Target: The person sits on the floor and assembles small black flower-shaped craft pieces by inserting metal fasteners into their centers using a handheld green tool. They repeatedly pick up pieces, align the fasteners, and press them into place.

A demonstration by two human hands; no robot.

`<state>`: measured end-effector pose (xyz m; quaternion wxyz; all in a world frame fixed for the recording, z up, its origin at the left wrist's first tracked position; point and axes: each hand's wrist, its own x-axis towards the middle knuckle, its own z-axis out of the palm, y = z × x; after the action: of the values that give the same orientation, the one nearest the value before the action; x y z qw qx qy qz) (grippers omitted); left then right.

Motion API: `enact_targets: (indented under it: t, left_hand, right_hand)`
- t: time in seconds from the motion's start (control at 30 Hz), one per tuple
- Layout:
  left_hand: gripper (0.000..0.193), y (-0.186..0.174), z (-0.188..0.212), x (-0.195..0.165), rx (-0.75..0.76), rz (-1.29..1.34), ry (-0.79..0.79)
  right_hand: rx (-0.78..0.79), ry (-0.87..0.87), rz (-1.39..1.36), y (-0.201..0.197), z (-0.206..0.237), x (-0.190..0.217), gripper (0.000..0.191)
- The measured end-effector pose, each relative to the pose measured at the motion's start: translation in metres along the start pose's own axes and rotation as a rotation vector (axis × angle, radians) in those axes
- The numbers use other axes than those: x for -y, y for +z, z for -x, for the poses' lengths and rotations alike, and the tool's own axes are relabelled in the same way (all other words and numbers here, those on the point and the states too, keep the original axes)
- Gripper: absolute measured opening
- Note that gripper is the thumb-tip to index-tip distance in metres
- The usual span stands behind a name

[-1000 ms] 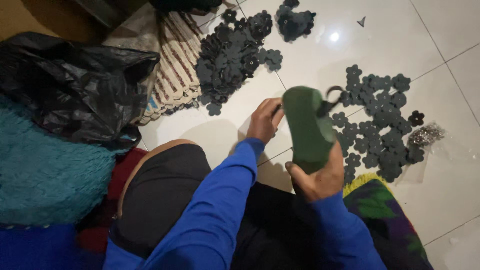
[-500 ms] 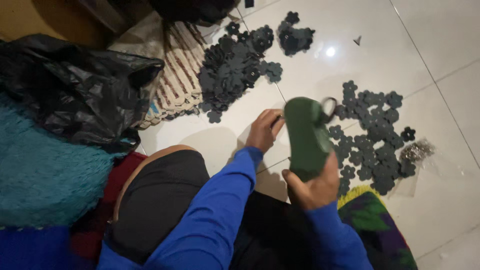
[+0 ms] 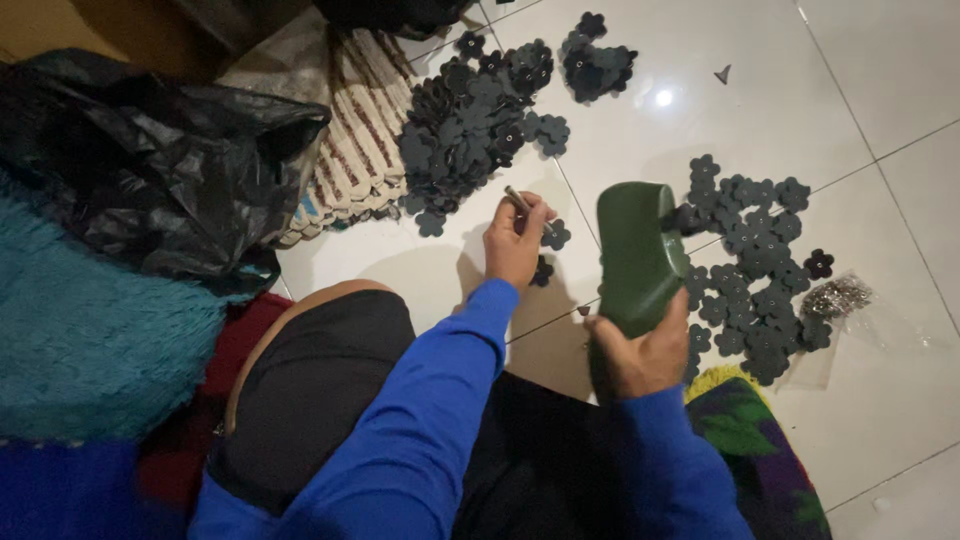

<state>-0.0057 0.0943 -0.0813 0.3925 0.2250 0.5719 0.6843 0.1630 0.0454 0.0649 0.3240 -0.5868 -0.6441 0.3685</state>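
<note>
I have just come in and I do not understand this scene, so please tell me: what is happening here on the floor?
A person in blue sleeves sits on the white tiled floor. The right hand grips a dark green shoe-shaped block and holds it up. The left hand pinches a small thin metal piece just above the tiles. Dark flat flower-shaped cutouts lie around: a big heap ahead, another spread to the right. A black plastic bag lies on the left.

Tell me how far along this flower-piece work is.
Done: cannot tell; dark flower cutouts lie in a left pile and a right spread. In hand: left hand pinches a small metal pin; right hand grips a green tool. Left: a bag of metal bits.
</note>
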Motion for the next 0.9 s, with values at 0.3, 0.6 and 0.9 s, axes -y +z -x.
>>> enact_targets:
  t: [0.3,0.6,0.9]
  left_hand:
    - [0.014,-0.024,0.024,0.005,-0.203,0.021,0.098]
    - [0.025,-0.032,0.039,-0.005,-0.23,-0.538,0.178]
    - [0.022,-0.03,0.037,-0.005,-0.21,-0.612,0.266]
  right_hand:
    - [0.137,-0.129,0.516,0.011,-0.003,-0.043,0.105]
    - [0.069,-0.289,0.462,0.013,0.003,-0.046,0.109]
    - [0.065,-0.22,0.445,0.015,0.002,-0.054,0.106]
